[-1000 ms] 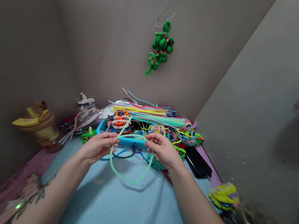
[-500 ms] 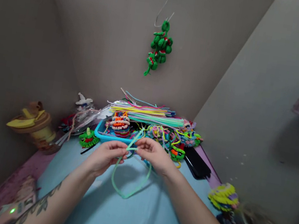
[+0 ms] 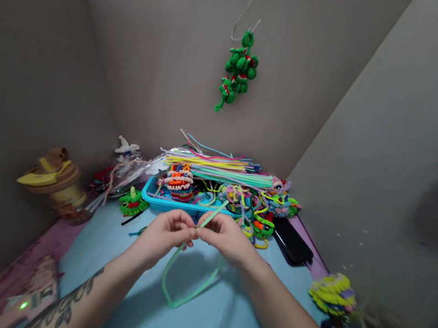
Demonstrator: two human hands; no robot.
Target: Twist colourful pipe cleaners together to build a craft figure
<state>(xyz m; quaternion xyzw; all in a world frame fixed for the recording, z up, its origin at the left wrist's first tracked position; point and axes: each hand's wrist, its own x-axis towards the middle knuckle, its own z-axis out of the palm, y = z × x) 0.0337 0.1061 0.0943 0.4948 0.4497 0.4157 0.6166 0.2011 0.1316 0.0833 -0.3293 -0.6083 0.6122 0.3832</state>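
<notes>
Both hands meet over a light blue mat point(image 3: 192, 322). My left hand point(image 3: 165, 232) and my right hand point(image 3: 223, 236) each pinch the same mint green pipe cleaner point(image 3: 184, 295) at its crossing point, fingertips almost touching. Below the hands the pipe cleaner hangs in a narrow loop down to the mat. One free end sticks up to the right from the pinch. Just beyond the hands stands a blue tray point(image 3: 154, 198) with colourful pipe cleaner figures in it.
A bundle of straight pipe cleaners point(image 3: 219, 165) lies behind the tray. A green pipe cleaner figure point(image 3: 238, 69) hangs on the back wall. A yellow-brown toy point(image 3: 52, 178) stands left, a black phone point(image 3: 293, 242) right, a yellow-purple coil point(image 3: 333, 295) further right. Grey panels enclose the table.
My hands have drawn together from about a hand's width apart to touching. The pipe cleaner's wide loop has narrowed into a long thin one, and its ends have crossed.
</notes>
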